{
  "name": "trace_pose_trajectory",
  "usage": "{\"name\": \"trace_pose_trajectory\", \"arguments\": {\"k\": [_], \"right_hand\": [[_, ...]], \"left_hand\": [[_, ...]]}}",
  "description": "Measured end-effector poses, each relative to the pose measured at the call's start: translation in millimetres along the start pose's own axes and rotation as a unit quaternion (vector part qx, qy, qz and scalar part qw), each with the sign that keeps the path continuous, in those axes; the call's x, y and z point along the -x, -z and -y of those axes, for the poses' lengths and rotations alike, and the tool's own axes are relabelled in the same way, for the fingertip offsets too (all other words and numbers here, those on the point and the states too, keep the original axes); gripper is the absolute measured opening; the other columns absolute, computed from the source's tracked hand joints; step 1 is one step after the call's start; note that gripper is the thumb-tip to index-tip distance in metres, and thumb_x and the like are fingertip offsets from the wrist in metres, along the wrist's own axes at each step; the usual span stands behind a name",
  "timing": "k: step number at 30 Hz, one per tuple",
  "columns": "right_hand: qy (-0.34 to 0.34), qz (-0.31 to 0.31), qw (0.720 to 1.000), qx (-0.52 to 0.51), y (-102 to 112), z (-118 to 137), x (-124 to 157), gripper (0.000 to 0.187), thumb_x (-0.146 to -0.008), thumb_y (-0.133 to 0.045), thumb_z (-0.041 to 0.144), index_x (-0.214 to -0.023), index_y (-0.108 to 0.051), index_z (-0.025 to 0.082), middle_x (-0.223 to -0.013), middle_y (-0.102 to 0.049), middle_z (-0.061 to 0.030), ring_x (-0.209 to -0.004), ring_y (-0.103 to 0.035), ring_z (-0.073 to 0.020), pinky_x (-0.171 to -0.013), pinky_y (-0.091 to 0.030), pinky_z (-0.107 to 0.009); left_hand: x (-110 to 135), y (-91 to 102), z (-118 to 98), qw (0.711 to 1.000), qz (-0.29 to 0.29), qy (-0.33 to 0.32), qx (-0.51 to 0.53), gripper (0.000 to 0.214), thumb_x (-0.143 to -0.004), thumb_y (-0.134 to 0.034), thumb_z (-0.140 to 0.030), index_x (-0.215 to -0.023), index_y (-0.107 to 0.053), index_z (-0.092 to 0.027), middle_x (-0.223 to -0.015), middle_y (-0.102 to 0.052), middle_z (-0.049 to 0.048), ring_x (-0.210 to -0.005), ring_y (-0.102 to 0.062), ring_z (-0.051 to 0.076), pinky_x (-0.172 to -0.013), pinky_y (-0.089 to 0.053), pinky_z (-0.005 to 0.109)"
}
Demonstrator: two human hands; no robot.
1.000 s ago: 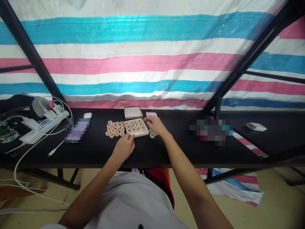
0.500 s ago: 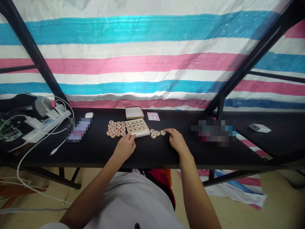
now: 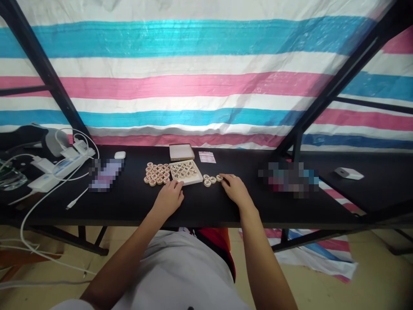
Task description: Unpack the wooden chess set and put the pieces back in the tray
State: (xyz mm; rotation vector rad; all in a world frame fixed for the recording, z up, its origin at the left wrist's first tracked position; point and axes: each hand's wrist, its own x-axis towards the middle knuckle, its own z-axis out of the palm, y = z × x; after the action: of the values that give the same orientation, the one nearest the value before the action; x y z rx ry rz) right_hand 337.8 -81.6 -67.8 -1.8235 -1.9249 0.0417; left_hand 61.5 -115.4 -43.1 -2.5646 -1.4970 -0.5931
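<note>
Round pale wooden dark-marked disc (image 3: 219, 177), now more covered by the right hand (image 3: 236, 189), right edge hidden, grip grasping or loose, cannot tell.

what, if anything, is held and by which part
Any grip is unclear: left hand touches the white tray, near-left corner; right hand touches the rightmost loose piece, right edge.

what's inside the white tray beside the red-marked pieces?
Inside the white tray: pale round pieces with dark markings, face up in rows. Not visible: the tray floor directly under them, plus the near-left corner, covered by the left hand.
</note>
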Motion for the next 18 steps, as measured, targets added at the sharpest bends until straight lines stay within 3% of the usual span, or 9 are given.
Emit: {"name": "trace_pose_trajectory", "arguments": {"k": [6, 13, 18], "right_hand": [[-0.014, -0.005, 1.0, 0.007, -0.2, 1.8, -0.7, 0.033, -0.09, -0.045, 0.039, -0.11, -0.063, 0.021, -0.108, -0.065, -0.0103, -0.099, -0.058, -0.0232, -0.085, -0.044, -0.035], [-0.02, -0.01, 0.999, 0.03, 4.4, 10.2, 1.4, 0.028, -0.088, -0.048, 0.038, -0.104, -0.063, 0.019, -0.101, -0.064, -0.0103, -0.093, -0.057, -0.0239, -0.081, -0.043, -0.034], [-0.018, -0.014, 0.998, 0.05, 5.3, 14.8, 2.8, 0.038, -0.091, -0.044, 0.036, -0.121, -0.056, 0.018, -0.111, -0.063, -0.0123, -0.096, -0.057, -0.0255, -0.081, -0.043, -0.035]], "left_hand": [[0.5, -0.7, 0.1, 1.0, -0.003, 0.005, 0.003, 0.029, -0.087, -0.044, -0.017, -0.114, -0.054, -0.017, -0.103, -0.059, 0.0086, -0.097, -0.055, 0.022, -0.086, -0.047, 0.035], [0.9, 0.6, -0.2, 1.0, -0.004, 0.003, 0.016, 0.029, -0.087, -0.043, -0.017, -0.114, -0.055, -0.015, -0.103, -0.059, 0.0098, -0.097, -0.055, 0.023, -0.086, -0.047, 0.036], [0.6, 1.5, -0.8, 1.0, -0.002, 0.006, 0.016, 0.029, -0.087, -0.044, -0.017, -0.114, -0.054, -0.016, -0.103, -0.059, 0.0097, -0.097, -0.055, 0.023, -0.086, -0.047, 0.036]]}}
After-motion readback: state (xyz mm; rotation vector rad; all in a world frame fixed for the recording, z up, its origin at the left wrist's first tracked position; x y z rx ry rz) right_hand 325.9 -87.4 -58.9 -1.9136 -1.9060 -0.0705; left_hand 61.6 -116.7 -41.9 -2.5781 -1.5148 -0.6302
